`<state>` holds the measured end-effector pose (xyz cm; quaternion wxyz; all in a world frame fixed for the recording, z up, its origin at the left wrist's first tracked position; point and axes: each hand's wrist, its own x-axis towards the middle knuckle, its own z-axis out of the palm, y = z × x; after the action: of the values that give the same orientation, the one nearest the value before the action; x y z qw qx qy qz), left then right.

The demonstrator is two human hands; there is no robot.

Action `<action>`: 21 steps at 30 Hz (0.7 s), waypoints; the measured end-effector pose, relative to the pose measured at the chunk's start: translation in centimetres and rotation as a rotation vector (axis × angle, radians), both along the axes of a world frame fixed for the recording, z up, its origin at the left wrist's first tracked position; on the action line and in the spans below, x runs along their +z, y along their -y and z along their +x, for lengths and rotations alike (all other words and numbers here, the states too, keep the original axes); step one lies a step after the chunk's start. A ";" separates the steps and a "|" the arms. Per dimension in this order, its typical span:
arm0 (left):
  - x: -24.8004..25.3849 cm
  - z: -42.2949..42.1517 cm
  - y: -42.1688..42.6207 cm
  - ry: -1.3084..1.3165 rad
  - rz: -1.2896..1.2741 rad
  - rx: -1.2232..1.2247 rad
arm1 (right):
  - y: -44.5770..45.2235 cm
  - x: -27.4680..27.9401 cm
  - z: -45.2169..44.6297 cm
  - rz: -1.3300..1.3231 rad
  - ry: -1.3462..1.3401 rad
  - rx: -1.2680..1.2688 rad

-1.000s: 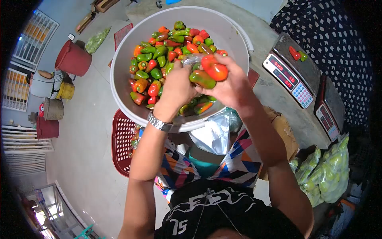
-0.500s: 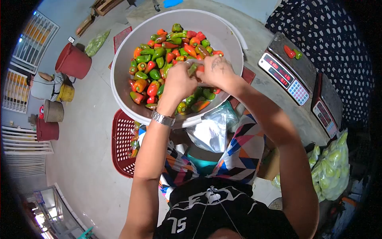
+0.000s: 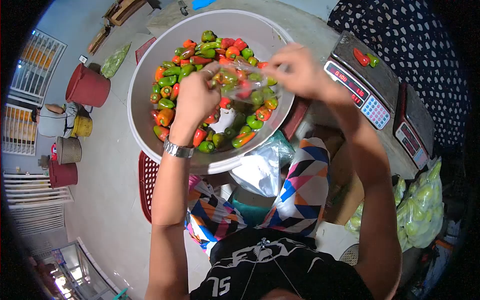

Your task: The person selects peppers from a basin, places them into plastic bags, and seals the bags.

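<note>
Clear plastic bag (image 3: 242, 82), thin and see-through, is hanging between two bare hands, over the loose red and green peppers (image 3: 167, 80) that are filling much of a wide, pale round tub (image 3: 272, 37). The left hand (image 3: 196, 97), fingers curled closed, is gripping the bag's near-left edge; a metal watch (image 3: 178, 149) is circling that wrist. The right hand (image 3: 300, 72) is moving at the bag's other side, above the tub's right rim; it is showing as a blur, so whether its fingers are closed on the plastic cannot be told.

Below the tub, a silvery plastic sheet or bag (image 3: 259, 172) is hanging between the person's knees, which brightly patterned trousers (image 3: 300, 190) are covering. A dark red perforated basket (image 3: 146, 187) is sitting just beside the tub, partly hidden by the left arm.

To the right, a digital scale (image 3: 357, 95) is glowing with red numbers, and one red pepper and one green pepper (image 3: 367, 59) are lying on its plate. A second scale (image 3: 412, 137) is standing beside it, and clear bags of pale green produce (image 3: 420, 215) are resting lower down. At far left, another person (image 3: 54, 121) in a light top is bending near a yellow bucket (image 3: 82, 126).
</note>
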<state>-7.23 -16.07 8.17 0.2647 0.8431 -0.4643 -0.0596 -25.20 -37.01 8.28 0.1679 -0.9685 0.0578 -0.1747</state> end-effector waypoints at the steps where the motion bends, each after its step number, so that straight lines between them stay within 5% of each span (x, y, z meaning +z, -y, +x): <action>1: -0.3 0.3 0.0 -0.002 -0.052 -0.012 | 1.9 -0.1 -1.1 0.092 0.145 -0.175; 2: -0.4 0.1 0.1 0.084 0.042 -0.090 | 4.2 -0.4 -2.6 0.189 0.287 -0.347; 3: 0.6 -0.7 -0.3 -0.082 0.071 -0.074 | 7.9 0.3 -4.0 0.001 0.415 -0.378; 4: 2.9 -1.5 -0.3 -0.238 0.084 -0.057 | 12.3 -0.6 -5.3 0.057 0.405 -0.621; 5: 4.1 -1.8 -0.2 -0.390 0.096 -0.045 | 16.2 -1.4 -7.0 -0.104 0.407 -0.774; 6: 2.2 -0.4 -0.1 -0.180 0.019 -0.133 | 20.3 -1.8 -9.4 -0.209 0.239 -0.840; 7: 3.4 -0.8 -0.1 -0.399 0.024 -0.119 | 24.5 -4.3 -11.5 -0.427 0.175 -0.962; 10: 4.6 -0.4 -0.9 -0.446 0.004 -0.142 | 29.9 -7.2 -15.7 -0.047 -0.211 -1.254; 15: 6.1 0.1 -2.5 -0.570 0.036 -0.018 | 36.6 -12.4 -17.8 0.421 -0.364 -1.043; 21: 5.1 0.5 -3.6 -0.493 -0.020 0.034 | 28.2 -10.0 -14.7 0.129 -0.287 -1.021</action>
<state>-6.68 -12.46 13.31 0.3792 0.8081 -0.3722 -0.2544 -39.94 -65.25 -1.68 0.1108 -0.8190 0.5548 -0.0961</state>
